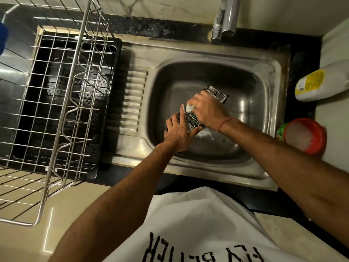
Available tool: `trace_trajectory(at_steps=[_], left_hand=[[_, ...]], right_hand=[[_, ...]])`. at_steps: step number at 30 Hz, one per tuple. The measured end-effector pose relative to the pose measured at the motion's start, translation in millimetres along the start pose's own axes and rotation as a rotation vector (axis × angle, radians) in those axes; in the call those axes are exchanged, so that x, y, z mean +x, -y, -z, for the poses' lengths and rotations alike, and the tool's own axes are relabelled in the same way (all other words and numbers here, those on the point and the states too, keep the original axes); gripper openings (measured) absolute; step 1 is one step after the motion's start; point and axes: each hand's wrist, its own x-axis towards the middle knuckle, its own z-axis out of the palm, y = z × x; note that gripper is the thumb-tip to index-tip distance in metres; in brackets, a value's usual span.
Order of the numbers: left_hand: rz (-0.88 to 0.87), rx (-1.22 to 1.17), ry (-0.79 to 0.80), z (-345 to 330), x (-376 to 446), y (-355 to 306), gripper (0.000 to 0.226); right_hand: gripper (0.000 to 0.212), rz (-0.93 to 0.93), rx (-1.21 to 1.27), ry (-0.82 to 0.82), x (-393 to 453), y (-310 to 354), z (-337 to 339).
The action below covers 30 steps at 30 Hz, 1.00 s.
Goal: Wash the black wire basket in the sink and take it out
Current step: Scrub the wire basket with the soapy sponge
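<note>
- Down in the steel sink (272, 72), the black wire basket (217, 93) sits tilted above the basin floor, streaked with white suds, with both hands on it.
- Left hand (178, 133) grips the basket's near end, at the sink's left wall, with fingers curled round the wires and the thumb along the near side.
- Right hand (207, 108) is curled over a foamy scrub pad (189, 107), pressing it onto the top of the basket; a thin red thread circles that wrist.
- A blob of foam (204, 134) lies on the sink floor just beneath the basket.
- At the sink's back rim stands the chrome tap (224, 21), its spout well above the basin.
- Left of the sink, beyond its ribbed draining strip, a steel wire dish rack (75, 87) stands over a black drip tray (113, 91).
- Right of the sink, on the bench (330, 176), a red tub (309, 137) holding whitish liquid sits near the front corner, and a white bottle with a yellow label (319, 82) lies on its side farther back.
- Nearest the camera, in front of the sink, a white garment with black lettering (198, 233) fills the bottom of the view.
</note>
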Motion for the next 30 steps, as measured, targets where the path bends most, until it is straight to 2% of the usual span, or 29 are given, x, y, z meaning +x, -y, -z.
trace_trajectory(at_steps=[2, 4, 6, 8, 10, 11, 13, 15, 19, 20, 22, 25, 26, 30], left_hand=[[0.004, 0.0, 0.001, 0.9, 0.4, -0.2, 0.111], [-0.005, -0.011, -0.002, 1.5, -0.4, -0.2, 0.111], [-0.012, -0.014, -0.01, 1.1, -1.9, -0.8, 0.111], [-0.01, -0.017, -0.001, 2.0, -1.6, -1.0, 0.111], [-0.002, -0.015, 0.006, 2.2, -0.5, -0.2, 0.112], [0.002, -0.013, 0.008, 2.2, 0.0, -0.1, 0.112], [0.006, -0.018, 0.009, 2.0, 0.1, -0.3, 0.113], [0.005, -0.02, 0.003, 2.6, -1.3, -1.1, 0.113], [-0.018, -0.04, -0.005, 4.1, -2.3, -2.0, 0.113], [-0.018, -0.041, -0.011, 4.4, -2.7, -2.1, 0.113], [-0.019, -0.04, -0.021, 4.3, -3.4, -2.2, 0.114], [-0.033, -0.042, -0.029, 2.8, -2.7, -2.2, 0.114], [-0.041, -0.058, -0.034, 2.4, -2.7, -1.9, 0.116], [-0.081, -0.186, -0.118, 4.3, -6.4, 5.6, 0.125]], right_hand=[[0.015, 0.004, -0.014, 0.007, 3.0, -3.3, 1.7], [0.018, -0.268, 0.019, -0.092, 14.0, -23.2, 8.1], [0.019, -0.443, 0.035, -0.126, 19.5, -37.5, 12.8], [0.015, -0.386, 0.046, -0.14, 23.1, -29.0, 12.7], [0.011, -0.148, 0.019, -0.157, 16.0, -10.1, 6.9], [0.01, -0.046, 0.029, -0.125, 8.3, -3.8, 2.6], [0.013, 0.03, 0.065, 0.007, -7.3, 0.1, 0.3], [0.013, 0.015, 0.056, 0.041, -16.9, -11.3, -0.2], [0.011, -0.372, 0.111, -0.158, -23.7, -34.6, 8.0], [0.011, -0.422, 0.122, -0.182, -26.9, -32.3, 6.5], [0.009, -0.358, 0.13, -0.163, -36.5, -16.2, 0.9], [0.007, -0.043, 0.198, -0.025, -55.7, 2.6, -4.5], [0.008, 0.0, 0.192, 0.002, -58.5, 1.3, -2.8], [0.009, -0.121, 0.127, -0.071, -62.0, -12.1, 10.3]])
